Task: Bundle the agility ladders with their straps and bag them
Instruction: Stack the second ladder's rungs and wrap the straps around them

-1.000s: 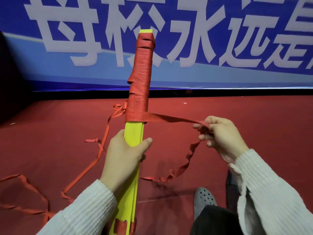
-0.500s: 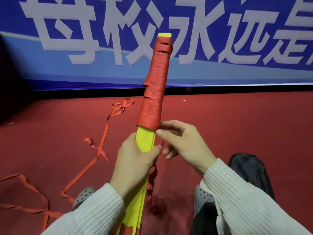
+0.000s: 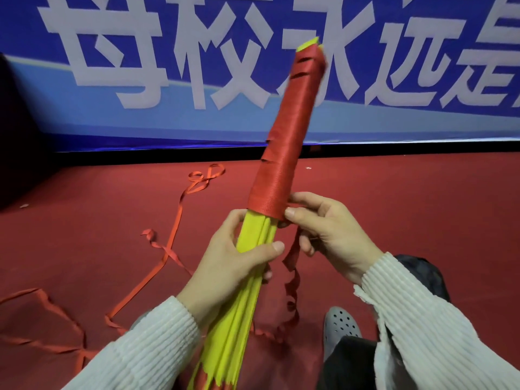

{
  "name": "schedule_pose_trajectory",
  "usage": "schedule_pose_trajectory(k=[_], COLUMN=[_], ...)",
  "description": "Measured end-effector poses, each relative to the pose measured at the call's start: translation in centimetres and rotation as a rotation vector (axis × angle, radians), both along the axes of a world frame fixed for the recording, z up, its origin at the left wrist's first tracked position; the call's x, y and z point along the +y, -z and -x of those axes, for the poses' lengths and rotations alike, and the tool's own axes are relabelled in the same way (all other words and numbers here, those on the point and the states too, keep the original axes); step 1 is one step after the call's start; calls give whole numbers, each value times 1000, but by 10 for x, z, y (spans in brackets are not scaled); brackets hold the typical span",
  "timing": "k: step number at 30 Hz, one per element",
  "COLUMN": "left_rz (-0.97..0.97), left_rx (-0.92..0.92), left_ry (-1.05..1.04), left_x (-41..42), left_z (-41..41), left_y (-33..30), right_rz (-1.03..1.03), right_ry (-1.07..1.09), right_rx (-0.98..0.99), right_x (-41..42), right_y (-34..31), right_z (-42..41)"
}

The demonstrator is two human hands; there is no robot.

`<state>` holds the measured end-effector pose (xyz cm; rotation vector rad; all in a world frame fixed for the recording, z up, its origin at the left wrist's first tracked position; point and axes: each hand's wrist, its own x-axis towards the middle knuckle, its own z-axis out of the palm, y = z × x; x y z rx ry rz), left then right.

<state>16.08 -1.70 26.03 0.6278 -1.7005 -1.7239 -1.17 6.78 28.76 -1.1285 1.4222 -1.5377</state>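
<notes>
A bundle of yellow ladder rungs [image 3: 247, 299] slants up from the bottom centre to the upper right. Red strap [image 3: 287, 142] is wound tightly round its upper half. My left hand [image 3: 233, 263] grips the bare yellow rungs just below the wrapped part, thumb across the front. My right hand [image 3: 326, 232] is at the lower edge of the winding, its thumb pressing on the strap's edge. The loose red strap tail [image 3: 291, 277] runs down through its curled fingers to the floor.
Another long red strap [image 3: 174, 237] trails in loops over the red carpet [image 3: 422, 198] on the left. A blue banner with white characters [image 3: 140, 80] closes off the back. My grey perforated shoe [image 3: 342, 327] and dark trouser leg are at the bottom right.
One second ago my right hand pulled the strap taut out to the right. It has since come in to the bundle, laying that turn on. The bundle's top tilted further right.
</notes>
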Motion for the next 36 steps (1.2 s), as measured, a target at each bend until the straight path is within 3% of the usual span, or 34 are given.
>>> schedule_pose_trajectory(k=[4,6,9,12,15,24,29,36], left_rz=[-122,-187,-106,80,94,-40,129,57], left_rx=[53,17,-53,-110,-89,99,44,59], left_ry=[327,368,228,22,-93,-18,-218,-263], left_x=[-7,-8,-2,10,6,10,13,12], left_z=[-13,-16,-8,5,6,-1,1,0], left_y=[-7,-12,-9,-2,1,-11,-10,-11], right_rz=[28,92,119,36,-34,-89,-87,-28], right_ry=[-209,-114,72,87,141,-97,-89,-63], right_rx=[-99,-33,171,194,225,-56,-36,-3], right_x=[11,9,1,-2,-1,8,11,14], right_y=[-6,-3,1,2,0,-8,-8,-9], right_z=[-4,-1,-4,-7,0,7,12,13])
